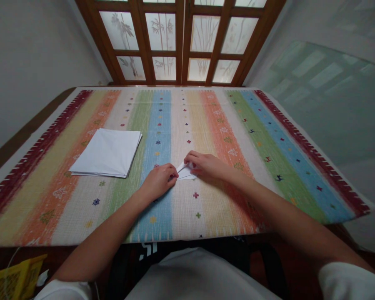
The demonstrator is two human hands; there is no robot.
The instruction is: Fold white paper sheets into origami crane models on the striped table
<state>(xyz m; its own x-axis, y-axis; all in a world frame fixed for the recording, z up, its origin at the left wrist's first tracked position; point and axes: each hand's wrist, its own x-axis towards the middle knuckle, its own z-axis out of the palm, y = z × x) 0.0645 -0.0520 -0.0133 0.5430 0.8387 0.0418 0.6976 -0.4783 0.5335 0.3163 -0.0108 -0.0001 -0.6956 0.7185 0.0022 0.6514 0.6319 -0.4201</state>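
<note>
1. Room: glazed wooden doors with frosted, bamboo-patterned panes [181, 41] stand at 12 o'clock, beyond the far end of the table. A pale greenish glassy surface [328, 104] fills 2 to 3 o'clock; I cannot tell what it belongs to. A yellow plastic crate [15, 279] sits low at 7 o'clock, below the table edge.
2. Table: a striped woven cloth [175, 108] in red, orange, green and blue covers the top and runs out towards me. It looks flat enough to serve as the working surface.
3. Stack: a squared stack of white paper sheets [106, 152] lies at 9 o'clock from my hands, near the cloth's middle. It seems set aside there to leave the space in front of me free.
4. Work piece: the folded white paper [185, 173] lies on the cloth between my hands, at about the centre of my reach. One pointed flap stands slightly raised, and my fingers hide part of it.
5. My left hand [158, 181]: curled, knuckles up, fingertips at the paper's left end. It appears to steady that end against the cloth, but I cannot tell whether it is pinching or only pressing.
6. My right hand [206, 166]: half open, fingers reaching to 9 o'clock over the paper's right end. They touch the paper, apparently to hold the flap from the opposite side; any firm grip cannot be confirmed.
</note>
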